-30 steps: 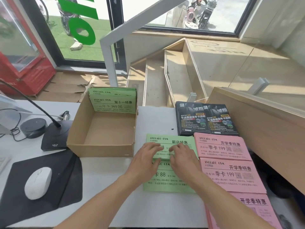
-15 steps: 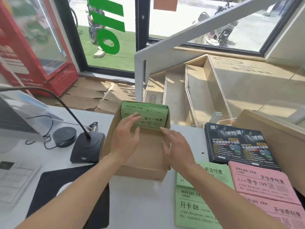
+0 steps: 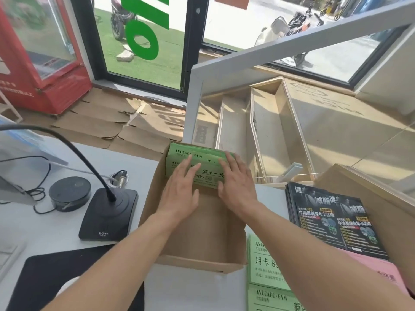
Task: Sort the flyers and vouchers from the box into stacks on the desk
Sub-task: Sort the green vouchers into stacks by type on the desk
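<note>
both hands flat on green vouchers (image 3: 207, 176) in box (image 3: 202, 261)

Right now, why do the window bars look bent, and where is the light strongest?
Head view: the wide-angle lens bows straight lines near the edges, like the window frame; sunlight through the glass washes out the street and throws bright patches on the wooden shelf; both hands look sharp.

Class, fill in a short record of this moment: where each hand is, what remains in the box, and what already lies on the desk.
left hand: flat on the green vouchers
right hand: flat on the same vouchers
cardboard box: vouchers lean at the far end
sorted to the right: black flyers, green stacks, pink stack
</note>
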### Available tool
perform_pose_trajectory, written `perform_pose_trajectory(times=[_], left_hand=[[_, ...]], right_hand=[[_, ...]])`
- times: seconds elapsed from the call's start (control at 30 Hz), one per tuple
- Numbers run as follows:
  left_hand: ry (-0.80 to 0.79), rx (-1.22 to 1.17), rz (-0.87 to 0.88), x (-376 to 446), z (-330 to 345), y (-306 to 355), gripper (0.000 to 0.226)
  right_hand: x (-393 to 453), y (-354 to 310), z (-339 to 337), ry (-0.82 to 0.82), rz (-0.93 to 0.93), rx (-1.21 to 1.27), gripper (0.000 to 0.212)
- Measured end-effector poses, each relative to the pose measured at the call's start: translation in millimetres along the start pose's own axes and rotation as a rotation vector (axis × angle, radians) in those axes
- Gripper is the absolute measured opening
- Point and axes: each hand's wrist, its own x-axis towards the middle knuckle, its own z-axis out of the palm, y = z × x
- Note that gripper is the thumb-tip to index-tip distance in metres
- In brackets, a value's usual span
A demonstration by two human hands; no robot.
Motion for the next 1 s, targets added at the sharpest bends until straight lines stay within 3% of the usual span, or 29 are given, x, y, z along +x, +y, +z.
perform_pose_trajectory(times=[0.13, 0.3, 0.53, 0.7, 0.87, 1.0], left_hand=[[0.077, -0.050, -0.073, 2.5, -5.9, -3.7, 0.067], [0.060, -0.086, -0.151, 2.3, -7.3, -0.5, 0.065], [0.144, -0.100, -0.120, 3.5, -7.4, -1.6, 0.068], [0.170, -0.091, -0.101, 3.3, -5.9, -2.5, 0.069], [0.170, -0.081, -0.100, 3.9, -4.3, -4.1, 0.069], [0.172, -0.086, -0.092, 5.4, -4.7, -3.7, 0.070]], right_hand=[[-3.9, 0.2, 8.7, 0.131, -0.038, 0.006, 0.047], [-1.5, 2.3, 15.8, 0.085, -0.106, -0.064, 0.069], [-1.1, 3.0, 19.0, 0.057, -0.099, -0.175, 0.076], [0.0, 0.3, 18.7, 0.042, -0.077, -0.134, 0.066], [-1.8, 4.2, 20.9, 0.168, -0.143, -0.123, 0.047], [-8.1, 3.0, 13.9, 0.026, -0.121, -0.055, 0.038]])
